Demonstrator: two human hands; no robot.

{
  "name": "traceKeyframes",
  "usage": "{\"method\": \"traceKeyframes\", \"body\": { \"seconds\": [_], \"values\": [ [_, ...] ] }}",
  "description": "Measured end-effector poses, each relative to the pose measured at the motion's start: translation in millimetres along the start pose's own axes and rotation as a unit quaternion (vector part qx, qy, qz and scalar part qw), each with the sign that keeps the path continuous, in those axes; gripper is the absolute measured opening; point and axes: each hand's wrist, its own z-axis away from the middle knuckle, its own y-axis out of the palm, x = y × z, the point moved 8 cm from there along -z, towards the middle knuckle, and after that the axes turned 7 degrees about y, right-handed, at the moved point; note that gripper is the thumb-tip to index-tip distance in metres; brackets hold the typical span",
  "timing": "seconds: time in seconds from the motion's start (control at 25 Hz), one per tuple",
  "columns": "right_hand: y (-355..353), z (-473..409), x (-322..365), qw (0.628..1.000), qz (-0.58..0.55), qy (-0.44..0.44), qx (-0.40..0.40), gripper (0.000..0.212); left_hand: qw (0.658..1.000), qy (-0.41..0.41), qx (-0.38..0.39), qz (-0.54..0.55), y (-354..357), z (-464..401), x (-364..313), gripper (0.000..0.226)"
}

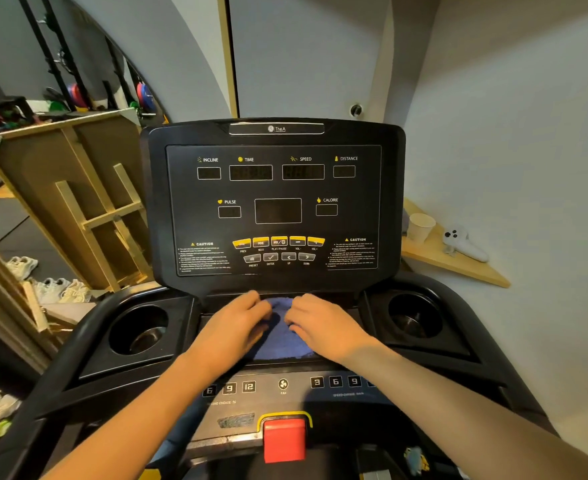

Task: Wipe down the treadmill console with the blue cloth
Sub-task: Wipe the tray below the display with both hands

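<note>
The black treadmill console [275, 202] stands upright ahead of me, its displays dark, with yellow and grey buttons along its lower part. A blue cloth [282, 336] lies bunched on the tray ledge just below the display panel. My left hand [232, 329] rests on the cloth's left side with fingers curled into it. My right hand [323, 323] presses on its right side, fingers bent into the fabric. Both palms face down and cover much of the cloth.
Round cup holders sit left [140, 329] and right [413, 315] of the tray. A red safety key [284, 438] is near the bottom. A wooden rack [88, 209] and shoes [60, 289] are to the left; a shelf [458, 263] with a paper cup [420, 226] is to the right.
</note>
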Motion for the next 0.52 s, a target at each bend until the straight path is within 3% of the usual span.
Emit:
{"method": "traceKeyframes", "body": {
  "seconds": [0.08,0.16,0.32,0.52],
  "values": [
    [18,4,-3,0.997,0.011,0.016,0.077,0.026,0.999,0.001,0.044,0.001,20,10,6,0.023],
    [25,6,-9,0.994,0.007,0.043,0.103,0.031,0.997,-0.036,0.059,0.023,27,16,17,0.035],
    [28,7,-14,0.989,0.004,0.082,0.125,0.033,0.993,-0.075,0.066,0.064,28,16,17,0.051],
    [18,19,-17,0.990,-0.030,0.102,0.091,0.024,0.986,-0.106,0.096,0.082,31,18,16,0.058]
  ]
}}
